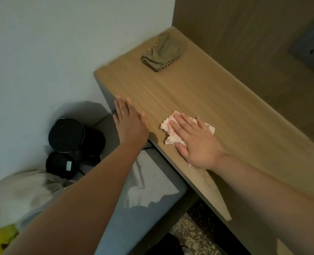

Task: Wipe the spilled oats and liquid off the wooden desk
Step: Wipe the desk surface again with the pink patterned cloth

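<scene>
The wooden desk [198, 92] is seen running from the far left to the near right, against a wood panel on its right side. A white cloth with pink spots [171, 134] lies crumpled on the desk top, close to the near left edge. The right hand [195, 142] is laid flat on this cloth, fingers straight and together, palm down, pressing it to the surface. Part of the cloth is hidden under the hand.

The left hand [130, 122] is held flat with fingers straight, at the left edge of the desk, well to the left of the cloth. Nothing is held in it. Whether it touches the wood cannot be told.

A folded brown cloth [163, 50] lies at the far end of the desk, with a few pale flakes [155, 45] on it. A paler patch [206, 181] is noted on the desk top just near the right wrist; whether it is wet cannot be told. Scattered oats [189, 234] are seen on the dark floor below the near end of the desk.

A grey socket [312, 50] is fitted to the panel. Black round objects [66, 133] rest on a grey cushion [152, 192] to the left.
</scene>
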`<state>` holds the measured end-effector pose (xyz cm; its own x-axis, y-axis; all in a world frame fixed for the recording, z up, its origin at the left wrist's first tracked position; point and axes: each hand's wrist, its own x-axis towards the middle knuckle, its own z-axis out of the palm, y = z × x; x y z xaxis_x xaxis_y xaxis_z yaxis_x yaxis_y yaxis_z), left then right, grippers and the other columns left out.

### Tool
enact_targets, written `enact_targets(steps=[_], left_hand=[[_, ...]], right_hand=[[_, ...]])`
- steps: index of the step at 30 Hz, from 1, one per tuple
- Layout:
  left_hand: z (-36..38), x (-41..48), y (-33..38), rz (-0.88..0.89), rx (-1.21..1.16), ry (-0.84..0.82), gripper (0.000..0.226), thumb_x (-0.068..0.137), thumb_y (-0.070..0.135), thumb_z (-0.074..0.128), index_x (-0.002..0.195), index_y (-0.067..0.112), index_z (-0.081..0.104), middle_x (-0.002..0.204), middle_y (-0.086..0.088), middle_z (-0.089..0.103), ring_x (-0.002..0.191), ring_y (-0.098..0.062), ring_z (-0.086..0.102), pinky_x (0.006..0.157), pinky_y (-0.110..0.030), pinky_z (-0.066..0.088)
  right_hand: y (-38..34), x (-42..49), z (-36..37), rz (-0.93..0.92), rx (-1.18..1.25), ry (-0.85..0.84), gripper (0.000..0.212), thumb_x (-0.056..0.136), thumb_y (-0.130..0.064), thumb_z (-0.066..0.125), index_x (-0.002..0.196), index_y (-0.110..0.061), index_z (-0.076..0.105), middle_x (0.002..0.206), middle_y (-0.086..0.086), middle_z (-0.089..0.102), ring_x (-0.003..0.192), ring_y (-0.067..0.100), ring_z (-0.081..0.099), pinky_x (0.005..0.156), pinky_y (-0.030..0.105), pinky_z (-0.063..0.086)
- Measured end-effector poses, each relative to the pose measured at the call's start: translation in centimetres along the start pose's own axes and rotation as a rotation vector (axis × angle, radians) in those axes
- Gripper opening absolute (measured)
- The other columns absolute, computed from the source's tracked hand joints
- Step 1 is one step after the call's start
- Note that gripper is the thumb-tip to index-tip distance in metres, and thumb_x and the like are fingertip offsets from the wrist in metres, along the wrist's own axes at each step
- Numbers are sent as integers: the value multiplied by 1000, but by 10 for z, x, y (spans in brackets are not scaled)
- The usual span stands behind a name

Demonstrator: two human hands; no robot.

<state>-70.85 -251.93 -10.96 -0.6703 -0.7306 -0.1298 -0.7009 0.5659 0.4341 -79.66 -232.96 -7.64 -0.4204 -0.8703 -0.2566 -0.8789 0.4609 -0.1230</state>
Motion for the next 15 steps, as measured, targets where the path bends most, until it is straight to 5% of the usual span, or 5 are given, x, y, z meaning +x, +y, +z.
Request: enact_targets(steps=[5, 7, 11, 13, 15], left_hand=[[19, -61, 33, 17, 64, -23, 65, 105, 31, 29, 155, 5, -3, 162, -17, -15, 149, -30, -15, 121, -47, 1], [29, -86, 49, -10, 32, -5, 64, 105, 31, 32, 155, 5, 1, 163, -16, -11, 150, -30, -12, 122, -48, 7], [47, -129, 74, -31, 0, -49, 66, 104, 31, 32, 155, 5, -3, 162, -14, -14, 149, -34, -13, 121, -46, 6], [54, -146, 81, -14, 23, -58, 66, 105, 32, 28, 155, 6, -5, 162, -14, -17, 149, -36, -13, 120, -46, 6], [58, -155, 84, -6, 5, -49, 65, 104, 30, 28, 155, 7, -5, 162, -13, -17, 149, -36, -13, 121, -47, 5]], right_hand=[[89, -48, 0, 668, 85, 60, 65, 102, -47, 15, 157, -16, 2, 164, 6, -9, 151, 22, -5, 121, 51, 3], [52, -77, 15, 618, 61, 45, 66, 102, -48, 12, 156, -14, -6, 162, 10, -15, 150, 25, -11, 121, 52, 1], [10, -171, 45, -8, 3, -27, 66, 99, -55, 11, 153, -26, -13, 159, -1, -25, 147, 13, -24, 120, 44, -11], [58, -190, 48, 133, -7, 14, 64, 98, -55, 11, 155, -30, -6, 163, -2, -14, 149, 12, -17, 121, 45, -5], [102, -196, 44, 553, 72, 97, 64, 100, -52, 10, 157, -25, 5, 165, 4, -2, 151, 19, -4, 121, 50, 3]])
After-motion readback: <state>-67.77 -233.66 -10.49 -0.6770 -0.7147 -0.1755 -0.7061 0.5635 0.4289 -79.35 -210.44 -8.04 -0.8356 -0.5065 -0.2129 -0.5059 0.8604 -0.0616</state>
